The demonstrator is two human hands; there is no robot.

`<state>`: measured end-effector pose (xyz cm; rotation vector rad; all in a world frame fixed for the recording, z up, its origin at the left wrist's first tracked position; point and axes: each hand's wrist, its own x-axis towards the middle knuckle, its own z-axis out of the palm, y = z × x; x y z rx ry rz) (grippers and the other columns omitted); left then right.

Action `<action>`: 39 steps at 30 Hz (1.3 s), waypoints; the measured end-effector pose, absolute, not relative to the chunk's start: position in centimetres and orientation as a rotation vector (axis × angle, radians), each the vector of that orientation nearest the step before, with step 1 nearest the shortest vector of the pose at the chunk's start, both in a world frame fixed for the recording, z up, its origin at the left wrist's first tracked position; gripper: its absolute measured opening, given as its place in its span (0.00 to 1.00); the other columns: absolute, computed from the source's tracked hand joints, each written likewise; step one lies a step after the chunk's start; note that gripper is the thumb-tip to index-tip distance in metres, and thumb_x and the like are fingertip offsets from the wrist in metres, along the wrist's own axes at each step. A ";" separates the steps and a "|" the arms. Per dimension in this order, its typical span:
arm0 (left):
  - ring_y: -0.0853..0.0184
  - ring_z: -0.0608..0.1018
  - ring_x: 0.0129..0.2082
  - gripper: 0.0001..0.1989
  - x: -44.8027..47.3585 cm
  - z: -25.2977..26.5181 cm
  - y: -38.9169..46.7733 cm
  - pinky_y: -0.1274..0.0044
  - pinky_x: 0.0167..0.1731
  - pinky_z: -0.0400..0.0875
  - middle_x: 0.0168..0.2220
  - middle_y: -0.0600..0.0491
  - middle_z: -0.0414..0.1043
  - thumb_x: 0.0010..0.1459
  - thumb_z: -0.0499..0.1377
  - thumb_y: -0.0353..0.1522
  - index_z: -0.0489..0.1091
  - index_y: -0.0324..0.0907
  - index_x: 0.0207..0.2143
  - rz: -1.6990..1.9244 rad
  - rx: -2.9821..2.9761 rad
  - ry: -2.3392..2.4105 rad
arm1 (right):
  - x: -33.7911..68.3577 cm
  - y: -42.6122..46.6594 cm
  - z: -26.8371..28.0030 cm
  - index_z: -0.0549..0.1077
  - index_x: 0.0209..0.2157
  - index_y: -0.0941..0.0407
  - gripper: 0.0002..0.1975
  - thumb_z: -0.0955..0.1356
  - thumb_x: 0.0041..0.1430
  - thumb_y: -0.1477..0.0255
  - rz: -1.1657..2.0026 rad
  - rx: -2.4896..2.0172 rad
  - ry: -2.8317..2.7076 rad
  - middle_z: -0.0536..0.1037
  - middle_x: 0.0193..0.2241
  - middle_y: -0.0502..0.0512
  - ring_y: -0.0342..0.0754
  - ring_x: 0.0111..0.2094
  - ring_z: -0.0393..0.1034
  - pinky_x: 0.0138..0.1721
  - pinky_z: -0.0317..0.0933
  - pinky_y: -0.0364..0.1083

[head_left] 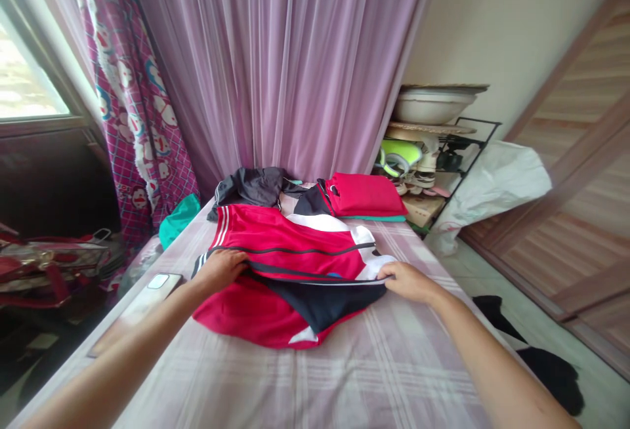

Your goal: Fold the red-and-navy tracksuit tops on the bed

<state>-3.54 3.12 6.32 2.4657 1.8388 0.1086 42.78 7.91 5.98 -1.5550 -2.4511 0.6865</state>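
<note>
A red, black and white zip jacket (290,255) with striped edges lies spread on the plaid sheet (354,389). My left hand (224,268) is closed on the jacket's front edge near its striped left end. At the white collar end, my right hand (406,281) pinches the same dark-edged strip between thumb and fingers. The strip runs taut between both hands. Below it, a black panel and a red part of the jacket lie toward me. Some fingertips are hidden in the cloth.
Behind the jacket are a crumpled dark garment (251,186) and a folded red stack (367,194). A phone (160,281) lies at the left edge beside a teal cloth (180,219). A rack (472,140) with a white basin (433,106) stands right of the purple curtain (295,55).
</note>
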 end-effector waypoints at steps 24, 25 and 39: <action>0.62 0.80 0.43 0.19 -8.6 5.2 -0.9 0.74 0.44 0.72 0.46 0.51 0.80 0.59 0.48 0.35 0.74 0.46 0.47 0.581 1.682 2.411 | 41.9 15.8 2.7 0.77 0.40 0.57 0.23 0.60 0.63 0.55 0.325 -2.185 -2.065 0.80 0.38 0.64 0.56 0.41 0.75 0.35 0.63 0.46; 0.63 0.80 0.43 0.19 -9.2 5.1 -1.0 0.74 0.45 0.72 0.47 0.52 0.79 0.59 0.48 0.34 0.74 0.46 0.48 0.570 1.645 2.460 | 42.4 15.7 2.6 0.76 0.40 0.57 0.21 0.60 0.63 0.56 0.252 -2.195 -2.039 0.80 0.39 0.64 0.56 0.42 0.75 0.35 0.63 0.46; 0.55 0.79 0.46 0.25 -9.8 3.8 2.4 0.71 0.40 0.71 0.46 0.43 0.79 0.60 0.46 0.44 0.76 0.40 0.45 0.118 1.555 2.457 | 45.5 16.1 2.4 0.76 0.32 0.58 0.20 0.62 0.61 0.57 0.468 -2.266 -1.942 0.76 0.24 0.59 0.55 0.31 0.74 0.32 0.64 0.48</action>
